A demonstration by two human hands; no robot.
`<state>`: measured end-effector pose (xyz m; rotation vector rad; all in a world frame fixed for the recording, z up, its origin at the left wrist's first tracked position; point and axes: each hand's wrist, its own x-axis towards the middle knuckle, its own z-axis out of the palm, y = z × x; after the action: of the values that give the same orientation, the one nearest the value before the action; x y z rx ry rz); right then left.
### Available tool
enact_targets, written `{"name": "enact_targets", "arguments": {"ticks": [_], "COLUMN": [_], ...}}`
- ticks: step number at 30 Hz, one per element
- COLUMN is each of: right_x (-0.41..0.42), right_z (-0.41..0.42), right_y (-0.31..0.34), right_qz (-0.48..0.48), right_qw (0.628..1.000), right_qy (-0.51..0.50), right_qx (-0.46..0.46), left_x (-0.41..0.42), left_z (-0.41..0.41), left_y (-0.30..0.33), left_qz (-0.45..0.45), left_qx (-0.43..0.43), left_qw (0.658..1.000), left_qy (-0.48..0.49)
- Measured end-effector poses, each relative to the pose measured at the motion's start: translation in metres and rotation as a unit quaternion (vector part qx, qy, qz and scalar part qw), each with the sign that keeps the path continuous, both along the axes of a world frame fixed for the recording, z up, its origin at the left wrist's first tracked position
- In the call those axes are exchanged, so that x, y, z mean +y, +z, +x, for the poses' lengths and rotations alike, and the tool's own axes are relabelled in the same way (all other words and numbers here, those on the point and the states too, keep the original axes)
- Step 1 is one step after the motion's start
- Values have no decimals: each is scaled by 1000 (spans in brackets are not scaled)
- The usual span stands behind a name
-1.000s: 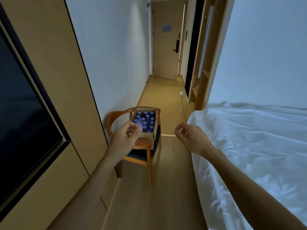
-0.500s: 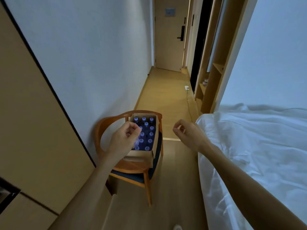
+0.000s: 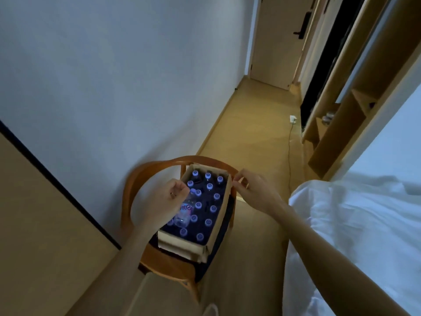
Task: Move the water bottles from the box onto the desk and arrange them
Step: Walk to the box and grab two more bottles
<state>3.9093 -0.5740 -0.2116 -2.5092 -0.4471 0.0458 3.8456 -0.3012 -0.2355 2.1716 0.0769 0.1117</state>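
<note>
Progress: early stage. The box (image 3: 206,245) sits on the chair (image 3: 145,179) seat, nearly full of upright water bottles (image 3: 208,202); the desk is not in view. One bottle (image 3: 185,212) lies tilted above the rows, just below the left hand (image 3: 167,201), whose fingers are curled (actual contact cannot be confirmed). The right hand (image 3: 255,190) is loosely curled at the box's far right rim, apparently holding nothing. Surroundings: bed (image 3: 355,224) at right, wall at left; the chair armrest encircles the box.

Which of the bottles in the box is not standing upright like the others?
The bottle lying on its side on top of the others, just below the left hand. Its label and clear body show, while the standing bottles show only their caps.
</note>
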Motion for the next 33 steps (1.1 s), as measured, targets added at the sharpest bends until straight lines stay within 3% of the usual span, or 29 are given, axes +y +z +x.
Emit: {"name": "enact_targets", "arguments": {"ticks": [8, 13, 17, 33], "right_x": [35, 54, 64, 69], "right_z": [123, 186, 223, 319], "right_y": [-49, -77, -106, -204], "right_qz": [-24, -37, -51, -120], "right_qw": [997, 991, 982, 917], "right_qy": [60, 86, 116, 250], "right_qx": [52, 99, 141, 288], "left_x": [11, 17, 22, -7], "left_z": [106, 158, 167, 229], "left_y": [-60, -99, -123, -195], "left_qz": [-46, -23, -38, 6], "left_qx": [88, 134, 227, 350], "left_qw": [992, 986, 971, 925], "left_qy": [74, 98, 71, 151]}}
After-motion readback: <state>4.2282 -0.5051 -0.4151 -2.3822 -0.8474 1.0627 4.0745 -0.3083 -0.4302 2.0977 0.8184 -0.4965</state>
